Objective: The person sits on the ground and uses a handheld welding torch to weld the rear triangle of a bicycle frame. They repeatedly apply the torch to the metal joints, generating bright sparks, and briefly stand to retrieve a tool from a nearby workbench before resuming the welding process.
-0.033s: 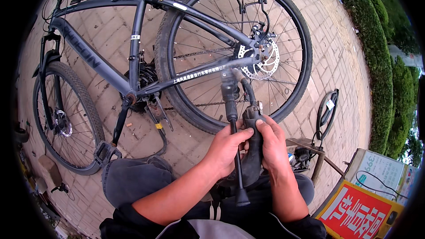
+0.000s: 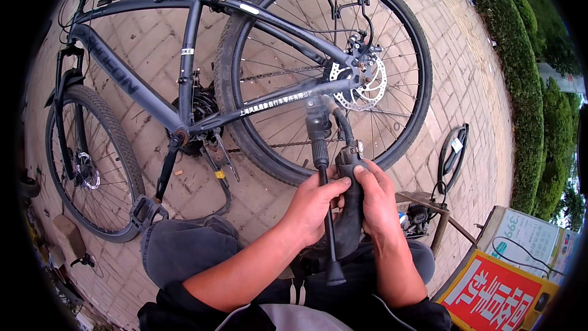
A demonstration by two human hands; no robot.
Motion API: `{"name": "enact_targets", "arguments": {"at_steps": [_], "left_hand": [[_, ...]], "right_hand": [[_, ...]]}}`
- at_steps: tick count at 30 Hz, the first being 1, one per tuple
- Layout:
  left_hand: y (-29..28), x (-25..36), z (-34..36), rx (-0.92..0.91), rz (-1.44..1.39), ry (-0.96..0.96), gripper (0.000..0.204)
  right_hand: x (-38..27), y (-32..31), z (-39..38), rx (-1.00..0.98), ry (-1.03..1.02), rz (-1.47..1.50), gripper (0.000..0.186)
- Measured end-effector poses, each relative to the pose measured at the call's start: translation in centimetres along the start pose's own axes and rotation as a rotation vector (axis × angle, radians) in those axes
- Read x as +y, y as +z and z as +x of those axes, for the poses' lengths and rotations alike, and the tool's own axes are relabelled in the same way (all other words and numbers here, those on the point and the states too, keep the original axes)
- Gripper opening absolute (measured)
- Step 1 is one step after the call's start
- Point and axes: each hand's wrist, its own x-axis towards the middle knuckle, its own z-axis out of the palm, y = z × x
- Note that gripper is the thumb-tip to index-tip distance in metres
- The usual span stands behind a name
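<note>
Both hands grip a black rubber inner tube [image 2: 351,208] in front of my lap. My left hand [image 2: 313,203] closes on its left side, thumb pressed on top near its upper end. My right hand [image 2: 375,199] wraps the right side, thumb lying along it. A narrower dark length runs up from it toward the bicycle's rear hub. The black kickstand [image 2: 320,147] hangs from the frame and passes down in front of my left fingers, its foot over my lap. Behind is the rear wheel [image 2: 422,55] with its brake disc [image 2: 381,83]. The tube's lower part is partly hidden.
The grey bicycle frame [image 2: 138,86] stretches left to the front wheel [image 2: 98,178] and pedal [image 2: 147,211]. On the brick paving at right lies a black looped item [image 2: 453,156], near a metal frame [image 2: 441,233]. A red-and-yellow sign [image 2: 490,294] stands lower right; hedges [image 2: 520,86] line the far right.
</note>
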Motion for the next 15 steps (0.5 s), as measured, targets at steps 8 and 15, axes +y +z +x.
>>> {"name": "enact_targets", "arguments": {"at_steps": [8,15], "left_hand": [[0.19,0.14,-0.14,0.034,-0.005,0.006,0.008],[0.48,0.36,-0.34,0.071,-0.011,-0.002,0.007]], "right_hand": [[0.49,-0.15,0.51,-0.008,-0.022,-0.043,0.028],[0.0,0.18,0.28,-0.025,-0.017,-0.065,0.028]]}}
